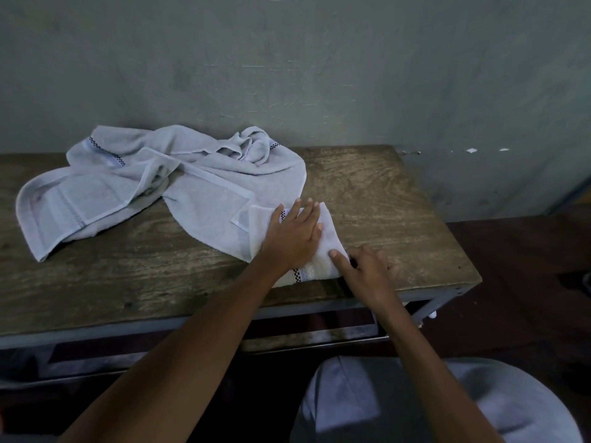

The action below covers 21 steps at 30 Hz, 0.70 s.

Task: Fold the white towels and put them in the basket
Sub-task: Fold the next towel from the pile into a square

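The folded towel (323, 247) lies near the front right of the table (399, 199), a narrow thick pad of white terry with a ribbed band and a line of small black checks across its near end. My left hand (294, 238) lies flat on top of it, fingers straight and slightly spread, pressing the pile down and covering most of its left half. My right hand (364, 270) is at its right edge: the thumb rests on the cloth and the fingers are curled just beside it. I cannot tell whether they reach under the fold and grip it.

Touching the pad's far left corner, the heap of loose towels (160, 187) sprawls across the left and middle of the table. It is soft and rumpled, with smooth hemmed borders and the same checked trim. How many pieces it holds is hard to make out.

The tabletop is worn, streaky wood on a grey metal frame (160, 324), set against a scuffed grey wall (319, 59). At the bottom right a pale rounded cloth shape (447, 404) is cut off by the edge, and I cannot identify it.
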Motion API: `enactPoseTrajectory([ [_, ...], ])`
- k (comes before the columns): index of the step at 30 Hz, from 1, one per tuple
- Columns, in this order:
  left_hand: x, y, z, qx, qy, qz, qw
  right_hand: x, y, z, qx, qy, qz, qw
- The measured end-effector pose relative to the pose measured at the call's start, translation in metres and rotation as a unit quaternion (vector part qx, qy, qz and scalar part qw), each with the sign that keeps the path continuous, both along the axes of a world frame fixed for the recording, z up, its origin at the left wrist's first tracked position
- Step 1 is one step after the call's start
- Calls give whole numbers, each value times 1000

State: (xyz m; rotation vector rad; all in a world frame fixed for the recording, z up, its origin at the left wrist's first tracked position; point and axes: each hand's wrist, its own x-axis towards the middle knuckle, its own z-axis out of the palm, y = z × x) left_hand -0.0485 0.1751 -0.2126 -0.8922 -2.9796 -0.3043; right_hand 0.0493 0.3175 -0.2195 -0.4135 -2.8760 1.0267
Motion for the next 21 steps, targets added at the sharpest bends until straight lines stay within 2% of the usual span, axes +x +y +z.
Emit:
enactPoseTrajectory([
  [3, 5, -8, 5, 29, -11, -10, 999, -2, 1, 0, 4, 3, -28, 1000],
  [6, 18, -15, 12, 81, 57, 73, 992, -7, -9, 17, 11, 96, -73, 993],
  [9, 30, -31, 12, 73, 119, 127, 982, -22, -27, 39, 90, 198, 2, 976],
  [10, 34, -39, 7, 53, 126, 130, 982, -29, -31, 40, 119, 189, 50, 973],
  [12, 38, -52, -7, 9, 113, 116, 987, -38, -36, 26, 160, 97, 142, 972],
  [14, 40, -62, -14, -11, 83, 96, 992, -40, -36, 9, 187, 12, 180, 966],
  [17, 35, -68, -12, -5, 50, 92, 994, -37, -31, 1, 191, 13, 145, 971],
  [21, 40, -76, -16, 41, 54, 155, 986, -37, -21, -5, 110, 15, 89, 990],
])
